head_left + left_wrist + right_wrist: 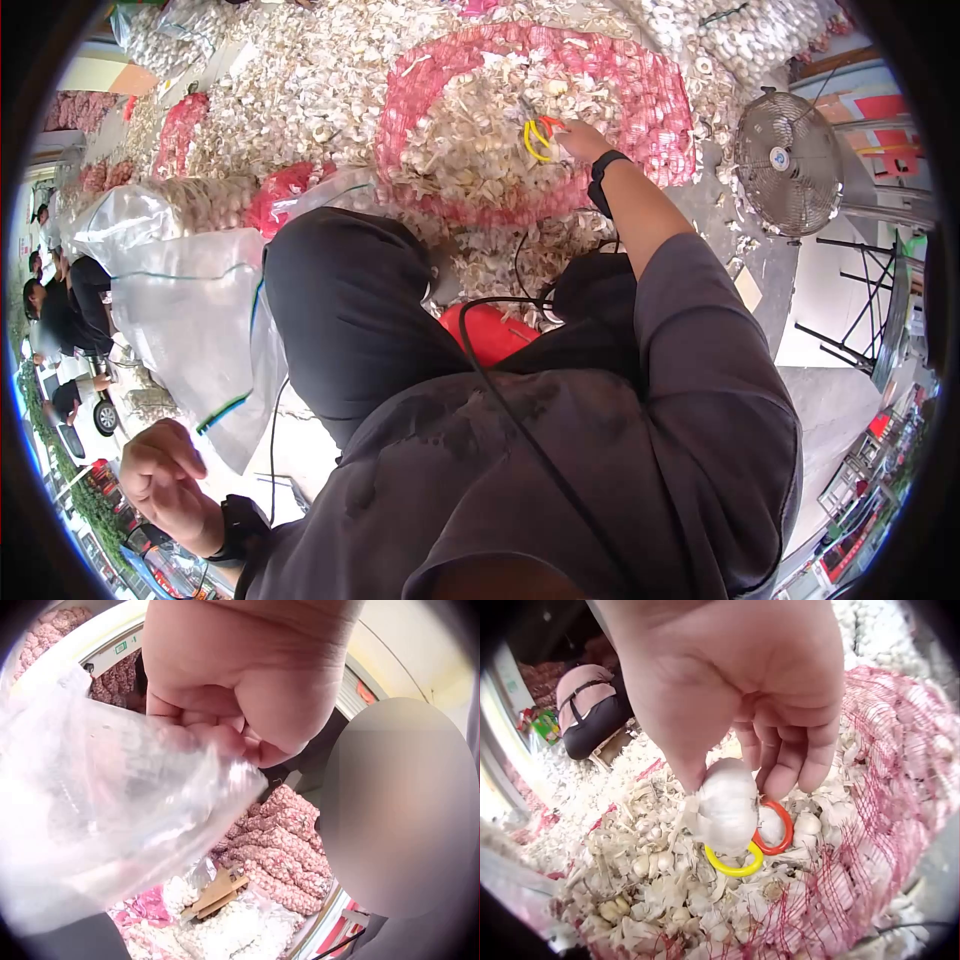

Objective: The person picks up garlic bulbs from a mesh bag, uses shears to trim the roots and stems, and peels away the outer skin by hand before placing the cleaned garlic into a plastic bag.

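Note:
My right hand (583,143) reaches down over a heap of garlic inside a ring of red mesh (640,75). In the right wrist view its thumb and fingers pinch a white garlic bulb (731,802). Just behind the bulb lie a yellow ring handle (735,862) and a red ring handle (784,832), which look like scissors on the heap. My left hand (165,480) is raised at my left side, fingers loosely curled, with nothing visible in them. A clear plastic sheet or bag (105,810) overlaps its fingertips in the left wrist view.
A metal fan (788,160) stands at the right of the heap. Clear plastic bagging (190,320) lies by my left knee. A black cable (515,410) runs across my shirt. Other people (75,300) are at the far left. Pink mesh sacks (281,851) are stacked behind.

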`<state>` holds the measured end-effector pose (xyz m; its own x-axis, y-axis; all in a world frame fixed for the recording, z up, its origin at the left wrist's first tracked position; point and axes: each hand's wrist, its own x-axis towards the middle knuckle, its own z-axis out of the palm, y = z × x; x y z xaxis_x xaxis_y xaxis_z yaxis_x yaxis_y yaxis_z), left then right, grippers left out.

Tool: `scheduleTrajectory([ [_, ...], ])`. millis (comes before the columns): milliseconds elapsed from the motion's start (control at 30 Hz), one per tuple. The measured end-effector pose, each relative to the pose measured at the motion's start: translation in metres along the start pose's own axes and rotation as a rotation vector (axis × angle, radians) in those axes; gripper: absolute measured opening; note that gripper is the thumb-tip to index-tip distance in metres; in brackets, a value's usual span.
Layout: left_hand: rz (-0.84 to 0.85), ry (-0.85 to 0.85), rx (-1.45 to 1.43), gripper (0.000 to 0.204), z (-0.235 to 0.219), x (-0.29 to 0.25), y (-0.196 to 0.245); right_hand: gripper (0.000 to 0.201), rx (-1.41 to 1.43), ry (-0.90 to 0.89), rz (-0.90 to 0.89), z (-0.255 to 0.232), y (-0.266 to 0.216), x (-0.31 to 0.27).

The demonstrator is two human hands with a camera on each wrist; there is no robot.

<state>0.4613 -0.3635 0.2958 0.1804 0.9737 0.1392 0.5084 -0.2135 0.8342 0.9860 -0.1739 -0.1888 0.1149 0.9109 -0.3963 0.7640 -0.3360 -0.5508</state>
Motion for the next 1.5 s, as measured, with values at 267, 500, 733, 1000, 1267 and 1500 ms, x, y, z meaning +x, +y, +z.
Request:
scheduleTrajectory([
  [267, -0.041, 0.909, 0.197, 0.029, 0.030, 0.054, -0.099, 0.044, 0.040, 0.019, 0.093, 0.040, 0.011, 0.010],
  [500, -0.551, 1.025, 0.028, 0.041, 0.038, 0.025, -0.160, 0.062, -0.190, 0.082, -0.050, 0.056, -0.007, -0.002],
  [733, 0.084, 0.305, -0.320, 0.038, 0.129, 0.072, -0.123, 0.061, -0.404, 0.062, -0.097, 0.076, -0.005, 0.010],
  [1000, -0.307, -0.215, -0.660, 0.026, 0.233, 0.188, -0.070, 0.057, -0.153, -0.355, -0.087, 0.057, -0.030, 0.010],
  [1267, -0.786, -0.210, -0.719, 0.040, 0.288, 0.215, -0.119, 0.039, 1.168, -0.479, -0.068, -0.076, -0.181, -0.065],
  [1500, -0.728, -0.545, -1.526, 0.048, 0.293, 0.191, -0.083, 0.006, 1.563, -0.009, -0.401, -0.109, -0.272, -0.159],
])
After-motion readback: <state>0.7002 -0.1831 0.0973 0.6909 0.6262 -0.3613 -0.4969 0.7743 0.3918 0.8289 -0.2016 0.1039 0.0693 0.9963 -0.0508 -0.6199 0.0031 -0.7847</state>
